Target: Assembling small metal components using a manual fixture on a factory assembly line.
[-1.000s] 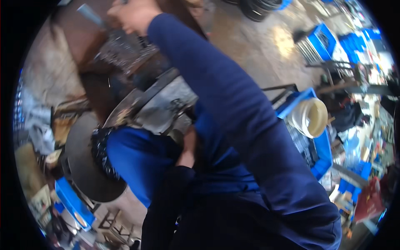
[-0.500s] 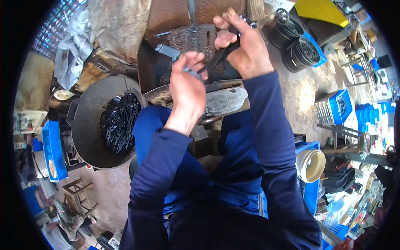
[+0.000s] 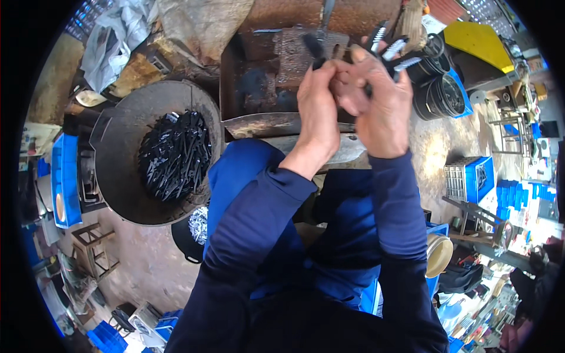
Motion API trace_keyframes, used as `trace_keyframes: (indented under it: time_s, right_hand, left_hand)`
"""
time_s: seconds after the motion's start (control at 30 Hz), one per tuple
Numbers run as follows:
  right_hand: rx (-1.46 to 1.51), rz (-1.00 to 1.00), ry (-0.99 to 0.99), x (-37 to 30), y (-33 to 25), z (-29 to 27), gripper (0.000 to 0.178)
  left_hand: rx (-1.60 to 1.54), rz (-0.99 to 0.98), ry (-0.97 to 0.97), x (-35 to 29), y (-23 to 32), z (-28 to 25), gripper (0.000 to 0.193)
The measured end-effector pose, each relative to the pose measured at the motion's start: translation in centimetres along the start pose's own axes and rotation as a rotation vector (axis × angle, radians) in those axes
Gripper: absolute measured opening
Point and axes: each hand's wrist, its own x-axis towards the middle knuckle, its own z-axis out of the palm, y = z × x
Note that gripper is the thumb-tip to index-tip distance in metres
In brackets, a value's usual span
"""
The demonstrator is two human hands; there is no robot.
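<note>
My two hands meet over a rusty metal tray (image 3: 253, 94) in front of my knees. My right hand (image 3: 382, 100) is closed round several dark metal strips (image 3: 393, 49) whose bright, toothed ends fan out beyond its fingers. Fingers and thumb of my left hand (image 3: 319, 109) are closed too, touching the right hand's fingers. From the left grip a dark flat piece (image 3: 314, 48) sticks up, slightly blurred. Where the pieces run inside both hands is hidden.
Left of my knees stands a large round tub (image 3: 118, 176) holding a heap of black metal strips (image 3: 176, 156). A smaller black pan (image 3: 185, 238) with shiny bits is below it. Black buckets (image 3: 438, 97) and a blue crate (image 3: 479, 176) stand at right.
My left hand has moved right, up against my right hand. The grey piece it held is out of sight, and a dark one shows there. The toothed strips now spread more visibly; the view has shifted.
</note>
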Motion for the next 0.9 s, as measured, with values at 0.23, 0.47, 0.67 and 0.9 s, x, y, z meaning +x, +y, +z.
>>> trace_keyframes:
  time_s: [0.23,0.47,0.67,0.9]
  right_hand:
    - [-0.54,0.267,-0.187,-0.7,-3.9,0.2,0.056]
    - [-0.815,0.392,-0.276,-1.7,-4.6,0.0,0.059]
    - [-0.804,0.426,-0.332,-3.6,-5.7,0.0,0.047]
    - [-0.571,0.445,-0.297,-7.7,-8.6,-6.0,0.03]
  left_hand:
    - [0.259,0.188,-0.322,0.7,3.3,-0.7,0.019]
    - [0.533,0.245,-0.489,0.4,3.5,-0.8,0.022]
    - [0.516,0.176,-0.479,-0.5,3.5,-0.8,0.016]
    - [0.429,0.193,-0.425,-2.2,2.5,1.4,0.014]
